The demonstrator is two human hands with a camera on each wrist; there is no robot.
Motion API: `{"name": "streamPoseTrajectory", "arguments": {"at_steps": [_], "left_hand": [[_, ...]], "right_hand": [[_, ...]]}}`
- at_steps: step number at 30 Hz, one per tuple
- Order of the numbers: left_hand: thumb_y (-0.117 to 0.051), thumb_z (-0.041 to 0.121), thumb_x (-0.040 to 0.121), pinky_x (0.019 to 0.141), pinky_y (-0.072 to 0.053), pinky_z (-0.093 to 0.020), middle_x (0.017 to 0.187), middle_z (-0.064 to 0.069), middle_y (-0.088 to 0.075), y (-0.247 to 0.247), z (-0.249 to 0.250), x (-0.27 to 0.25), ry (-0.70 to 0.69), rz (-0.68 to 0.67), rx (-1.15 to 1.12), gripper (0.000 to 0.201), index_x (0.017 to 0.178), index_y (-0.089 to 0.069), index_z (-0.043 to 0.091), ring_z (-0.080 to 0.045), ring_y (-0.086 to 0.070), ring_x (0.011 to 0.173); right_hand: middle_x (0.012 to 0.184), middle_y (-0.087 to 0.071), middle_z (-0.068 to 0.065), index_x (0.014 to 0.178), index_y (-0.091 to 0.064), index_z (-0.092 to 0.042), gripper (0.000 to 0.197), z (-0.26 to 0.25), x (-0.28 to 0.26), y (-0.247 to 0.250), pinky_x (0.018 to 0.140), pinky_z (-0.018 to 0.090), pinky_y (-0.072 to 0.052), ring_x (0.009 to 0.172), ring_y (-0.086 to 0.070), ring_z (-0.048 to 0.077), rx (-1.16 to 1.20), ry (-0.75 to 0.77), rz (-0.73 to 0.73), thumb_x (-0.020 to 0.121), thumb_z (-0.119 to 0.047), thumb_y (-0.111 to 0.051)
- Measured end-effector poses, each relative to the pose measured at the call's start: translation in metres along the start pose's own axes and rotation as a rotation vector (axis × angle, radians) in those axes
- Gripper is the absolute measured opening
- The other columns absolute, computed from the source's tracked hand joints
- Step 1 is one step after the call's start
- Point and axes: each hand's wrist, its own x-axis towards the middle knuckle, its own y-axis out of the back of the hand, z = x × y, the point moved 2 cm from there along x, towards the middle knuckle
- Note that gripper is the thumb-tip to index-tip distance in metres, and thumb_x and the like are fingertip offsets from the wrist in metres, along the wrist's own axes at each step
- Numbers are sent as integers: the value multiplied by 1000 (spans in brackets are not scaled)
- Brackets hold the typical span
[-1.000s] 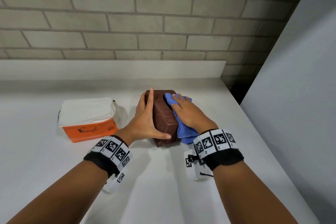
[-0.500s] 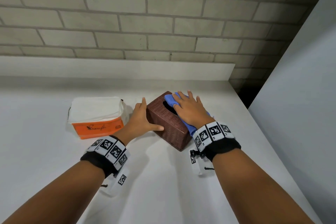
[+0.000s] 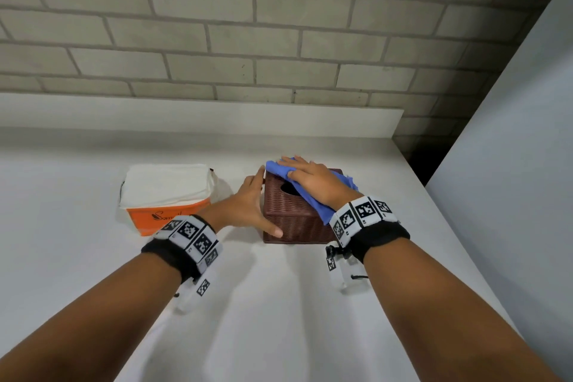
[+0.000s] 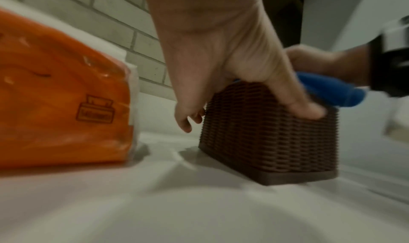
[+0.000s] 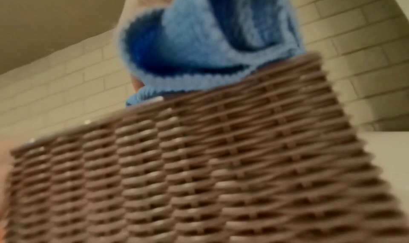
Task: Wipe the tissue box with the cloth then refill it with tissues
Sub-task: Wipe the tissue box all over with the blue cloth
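Left of tissue box (image 3: 291, 214), open counter (image 3: 77, 257)

Brown woven wicker tissue box (image 3: 291, 214), knitted blue cloth (image 5: 199, 42)

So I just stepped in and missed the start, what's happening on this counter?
A person is cleaning a brown woven tissue box on the white counter. The left hand braces the box's left side, thumb on its front face. The right hand presses a blue cloth flat onto the box's top, partly covering the opening. An orange pack of tissues lies to the left, not yet used for the refill.
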Motion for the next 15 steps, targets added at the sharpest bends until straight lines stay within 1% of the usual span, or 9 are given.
{"name": "streamPoseTrajectory", "arguments": {"at_steps": [2,3,5,7,9,11,13,14,15], "left_hand": [[-88,51,34,116,-28,-46,152,6,-10,2,4,3,-20,-70,0,155,147,18,34,-18,-16,143],[-90,49,35,115,-30,-46,153,7,-11,1,4,5,-39,-85,-40,155,146,17,37,-18,-19,143],[-92,43,38,111,-37,-38,149,8,-22,-3,3,8,-89,-79,-135,142,144,3,43,-13,-30,139],[-89,36,42,105,-39,-25,140,13,-33,-6,4,6,-129,-48,-183,123,137,-12,47,-7,-37,131],[-88,30,45,103,-38,-23,135,12,-35,-9,1,8,-135,-8,-214,118,139,-17,38,-7,-39,125],[-89,21,50,102,-37,-25,136,7,-33,-11,0,9,-116,25,-235,118,145,-18,23,-10,-38,125],[-87,28,43,97,-38,-22,135,5,-36,-11,0,8,-117,18,-236,122,144,-19,16,-12,-40,127],[-87,26,43,94,-39,-16,132,7,-38,-11,1,8,-126,12,-242,120,142,-20,16,-6,-41,127],[-88,16,49,91,-38,-7,129,12,-38,-11,2,8,-160,12,-245,114,140,-19,17,8,-42,124]], "right_hand": [[152,-41,2,140,-49,-16,42,-1,-7,3,122,36,-18,144,-30,15,210,-19,61,101,-20,-36],[150,-43,3,138,-51,-16,42,0,-8,4,121,37,-21,143,-33,16,246,-23,92,100,-21,-37],[154,-37,3,143,-44,-16,44,2,-6,4,122,36,-17,146,-27,17,133,-29,101,101,-22,-34],[160,-22,3,150,-29,-17,47,3,0,0,122,36,-7,150,-10,19,-150,-40,53,103,-24,-27],[162,-11,5,153,-17,-18,51,1,7,-9,121,41,-4,150,-1,24,-387,-80,49,103,-27,-23],[162,-4,8,153,-11,-16,54,-4,8,-20,122,44,-4,150,1,28,-483,-134,71,102,-30,-21],[162,0,11,154,-6,-12,56,-11,5,-32,122,44,-1,150,4,30,-485,-170,84,102,-31,-19],[162,2,11,154,-5,-11,57,-16,2,-38,122,45,0,150,5,30,-481,-173,85,102,-31,-18],[162,3,11,154,-4,-10,57,-20,0,-45,122,44,0,150,6,29,-485,-166,85,102,-31,-18]]}}
